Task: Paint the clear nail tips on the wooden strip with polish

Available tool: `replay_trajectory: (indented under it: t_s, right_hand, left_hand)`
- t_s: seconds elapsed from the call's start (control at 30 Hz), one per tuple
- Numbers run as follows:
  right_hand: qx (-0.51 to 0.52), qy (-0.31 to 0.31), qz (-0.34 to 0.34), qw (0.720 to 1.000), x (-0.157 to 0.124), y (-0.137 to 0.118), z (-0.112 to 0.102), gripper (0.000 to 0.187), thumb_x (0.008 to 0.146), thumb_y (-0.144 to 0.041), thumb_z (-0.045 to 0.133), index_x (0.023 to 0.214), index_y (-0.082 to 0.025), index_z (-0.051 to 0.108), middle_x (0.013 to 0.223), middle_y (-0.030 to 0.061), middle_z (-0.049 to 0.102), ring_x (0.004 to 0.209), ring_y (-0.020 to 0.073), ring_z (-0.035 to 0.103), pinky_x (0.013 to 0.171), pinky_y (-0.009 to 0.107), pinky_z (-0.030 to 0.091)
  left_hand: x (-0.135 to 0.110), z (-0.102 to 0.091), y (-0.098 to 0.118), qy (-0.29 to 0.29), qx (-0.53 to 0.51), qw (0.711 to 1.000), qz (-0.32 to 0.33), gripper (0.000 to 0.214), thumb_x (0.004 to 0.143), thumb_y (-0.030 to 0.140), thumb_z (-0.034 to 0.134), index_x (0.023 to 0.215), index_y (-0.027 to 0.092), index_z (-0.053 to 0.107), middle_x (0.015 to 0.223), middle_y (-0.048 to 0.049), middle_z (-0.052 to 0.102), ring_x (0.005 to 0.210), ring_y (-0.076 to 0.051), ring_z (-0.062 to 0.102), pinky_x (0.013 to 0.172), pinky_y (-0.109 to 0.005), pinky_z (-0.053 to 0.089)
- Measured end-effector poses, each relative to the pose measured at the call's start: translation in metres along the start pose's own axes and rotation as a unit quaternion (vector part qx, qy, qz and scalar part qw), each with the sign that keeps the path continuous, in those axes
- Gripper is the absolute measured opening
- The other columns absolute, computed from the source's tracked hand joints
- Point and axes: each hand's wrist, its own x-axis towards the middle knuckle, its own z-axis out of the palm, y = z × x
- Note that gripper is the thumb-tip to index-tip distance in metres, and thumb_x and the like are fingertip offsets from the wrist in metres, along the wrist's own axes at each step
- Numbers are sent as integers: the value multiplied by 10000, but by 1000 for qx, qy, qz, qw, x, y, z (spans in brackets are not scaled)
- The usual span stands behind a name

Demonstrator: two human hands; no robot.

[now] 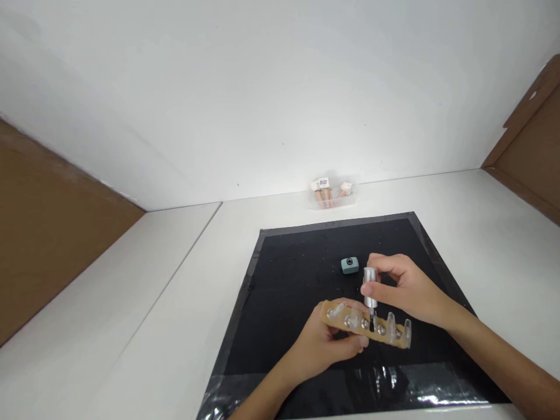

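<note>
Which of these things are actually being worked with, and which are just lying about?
In use:
- tan strip of clear nail tips, held by left hand
- silver-capped polish brush, held by right hand

Lying about:
- small grey-green block
- black mat
- clear tray of small bottles

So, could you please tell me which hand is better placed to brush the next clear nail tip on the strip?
The right hand, probably. It already pinches the silver brush cap with the bristles down over the tan strip of clear nail tips. The left hand is occupied gripping that strip from below.
</note>
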Motion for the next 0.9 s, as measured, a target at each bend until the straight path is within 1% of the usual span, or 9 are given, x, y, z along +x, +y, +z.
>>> replay_trajectory:
  t_s: [0.17, 0.3, 0.4, 0.47, 0.53, 0.6, 0.73, 0.8, 0.9]
  right_hand:
    - [-31, 56, 33, 997, 4, 4, -4, 369, 755, -379, 601, 501, -187, 414, 536, -57, 345, 516, 97, 350, 508, 256, 313]
    - [5, 83, 41, 996, 4, 6, -8, 392, 767, -424, 580, 511, -196, 390, 513, -65, 315, 492, 94, 326, 481, 249, 293]
    - [41, 54, 16, 998, 1, 5, -7, 364, 770, -441, 577, 542, -191, 445, 542, -47, 383, 517, 105, 395, 499, 253, 331]
    - [38, 25, -9, 999, 0, 3, -6, 340, 771, -430, 585, 558, -183, 488, 567, -35, 421, 547, 113, 428, 527, 260, 352]
    - [26, 20, -17, 999, 0, 3, -5, 329, 772, -417, 594, 561, -177, 513, 573, -33, 427, 553, 112, 428, 537, 262, 353]
    - [23, 43, -2, 999, 1, 5, -6, 329, 775, -421, 592, 570, -174, 522, 562, -37, 424, 540, 109, 421, 526, 258, 351]
    - [21, 121, 25, 992, 5, 16, -8, 336, 794, -455, 565, 617, -170, 554, 548, -33, 456, 520, 112, 446, 511, 256, 371]
    - [9, 155, 17, 988, 7, 22, -9, 327, 802, -451, 560, 640, -167, 575, 569, -20, 500, 541, 123, 478, 528, 260, 392]
    - [-15, 175, -10, 984, 10, 29, -7, 270, 826, -408, 546, 724, -168, 617, 656, 10, 579, 625, 150, 534, 576, 273, 424]
  left_hand:
    - [-1, -2, -3, 3, 22, 1000, 0, 253, 608, 131, 713, 853, 156, 653, 624, 24, 614, 516, -64, 535, 526, -164, 438]
    - [-3, -2, -1, 9, 21, 1000, -8, 252, 616, 187, 725, 855, 146, 660, 606, 16, 616, 511, -74, 542, 523, -175, 446]
    - [-3, -1, 0, 3, 8, 1000, -8, 257, 629, 219, 728, 864, 140, 660, 602, 11, 621, 506, -74, 546, 524, -181, 458]
    - [-2, -1, -1, 2, -2, 1000, -7, 265, 627, 230, 738, 862, 136, 660, 590, 14, 617, 506, -71, 549, 524, -177, 461]
    - [-1, -1, -1, 5, -18, 1000, -9, 284, 608, 241, 757, 851, 133, 656, 576, 17, 614, 508, -71, 555, 523, -175, 465]
    - [0, -1, -1, 7, -37, 999, -14, 309, 592, 256, 774, 844, 130, 649, 581, 13, 624, 512, -75, 565, 520, -178, 473]
    - [0, 1, 1, 11, -71, 997, -22, 351, 570, 273, 795, 839, 127, 625, 602, 3, 638, 522, -84, 578, 517, -190, 485]
    - [0, 2, 2, 7, -92, 996, -21, 354, 589, 284, 788, 849, 132, 601, 604, 6, 632, 534, -90, 585, 525, -198, 490]
    - [1, 2, -1, -12, -123, 992, -4, 342, 653, 303, 749, 889, 150, 554, 629, 7, 631, 563, -100, 602, 523, -198, 489]
